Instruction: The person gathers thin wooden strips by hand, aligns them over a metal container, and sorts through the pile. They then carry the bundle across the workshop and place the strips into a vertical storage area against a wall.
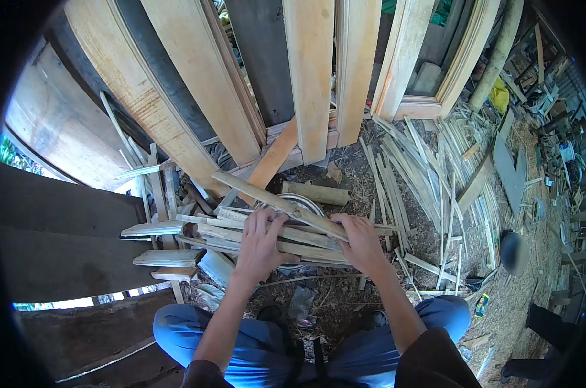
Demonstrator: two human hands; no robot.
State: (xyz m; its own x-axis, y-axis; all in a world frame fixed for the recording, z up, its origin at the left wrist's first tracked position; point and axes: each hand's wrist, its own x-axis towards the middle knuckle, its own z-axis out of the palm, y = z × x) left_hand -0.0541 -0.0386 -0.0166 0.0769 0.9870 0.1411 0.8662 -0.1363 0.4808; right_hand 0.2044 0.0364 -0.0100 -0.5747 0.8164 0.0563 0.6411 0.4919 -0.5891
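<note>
A bundle of pale wooden strips [312, 251] lies crosswise in front of my knees. My left hand [262, 240] is closed over its left part, fingers on the far side and thumb on the near side. Around the right part curls my right hand [364, 244], its fingers at the end of a thicker wooden slat [277, 201]. That slat slants up to the left across the top of the bundle. Under the strips a round metal rim [306, 200] shows partly; the rest of it is hidden.
Wooden planks [311, 77] lean upright at the back. A short round log [316, 192] lies behind the bundle. Many loose strips [412, 168] cover the ground to the right. Stacked offcuts [167, 258] stand at the left, and a dark round object [510, 249] lies at the right.
</note>
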